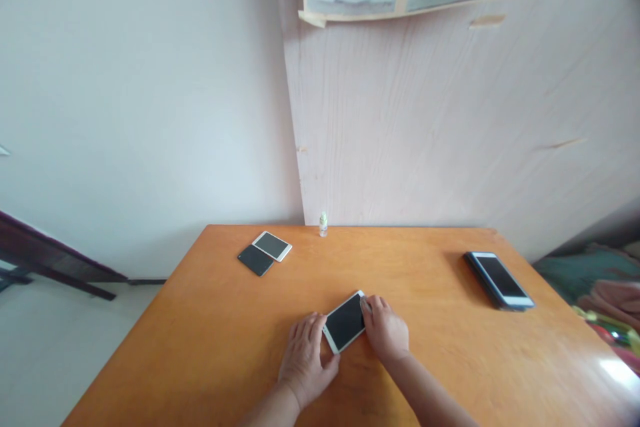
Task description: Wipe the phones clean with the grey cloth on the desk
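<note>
A white phone (345,323) with a dark screen lies face up and slanted on the wooden table, between my two hands. My left hand (306,355) holds its left end, the fingers at the upper corner and the thumb by the lower one. At the right end, my right hand (386,330) is closed, its curled fingers resting on the screen. A small pale piece shows under those fingertips; I cannot make out what it is.
At the back left, a white phone (273,245) partly overlaps a black one (255,260). A small clear bottle (323,225) stands near the table's (225,340) back edge, by the wall. On the right lies a white tablet (500,275) on a dark item.
</note>
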Tool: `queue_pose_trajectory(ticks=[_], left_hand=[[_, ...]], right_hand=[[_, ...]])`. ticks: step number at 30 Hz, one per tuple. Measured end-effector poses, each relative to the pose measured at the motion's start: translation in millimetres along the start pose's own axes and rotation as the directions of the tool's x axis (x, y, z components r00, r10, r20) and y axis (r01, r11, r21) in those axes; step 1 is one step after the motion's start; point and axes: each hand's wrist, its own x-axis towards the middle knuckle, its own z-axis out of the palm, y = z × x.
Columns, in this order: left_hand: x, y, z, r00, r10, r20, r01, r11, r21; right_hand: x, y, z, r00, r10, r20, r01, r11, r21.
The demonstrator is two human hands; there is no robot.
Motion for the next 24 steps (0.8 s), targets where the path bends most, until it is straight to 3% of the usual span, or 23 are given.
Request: queue_pose_trajectory(ticks=[3, 7, 13, 16, 20, 24], left_hand=[[0.1, -1.0, -0.9, 1.000, -0.001, 0.014, 0.000, 1.000, 0.006], [1.3, -1.5, -3.5, 0.999, 0.003, 0.049, -0.003, 1.000, 0.011], [2.4, -0.1, -5.1, 0.998, -0.006, 0.062, 0.005, 1.000, 0.027], [2.4, 0.4, -5.1, 0.997, -0.006, 0.076, 0.004, 1.000, 0.028], [2.5, 1.1, -5.4, 0.997, -0.016, 0.074, 0.013, 0.999, 0.036], [1.7, 1.4, -5.1, 0.996, -0.015, 0.086, 0.012, 0.999, 0.039]], right_hand=[[-11.7, -9.5, 5.9, 0.996, -0.085, 0.013, 0.084, 0.994, 0.070], [-16.9, -15.5, -0.6, 0.998, -0.059, -0.013, 0.060, 0.971, 0.229], [-14.3, -1.8, -6.6, 0.998, -0.052, 0.042, 0.017, 0.809, 0.587], [-18.7, 2.5, -0.4, 0.999, -0.028, 0.030, 0.008, 0.844, 0.537], [-17.8, 4.0, 2.6, 0.996, 0.001, 0.092, -0.031, 0.946, 0.322], [-6.2, 9.6, -3.1, 0.994, 0.097, 0.051, -0.108, 0.952, 0.287]])
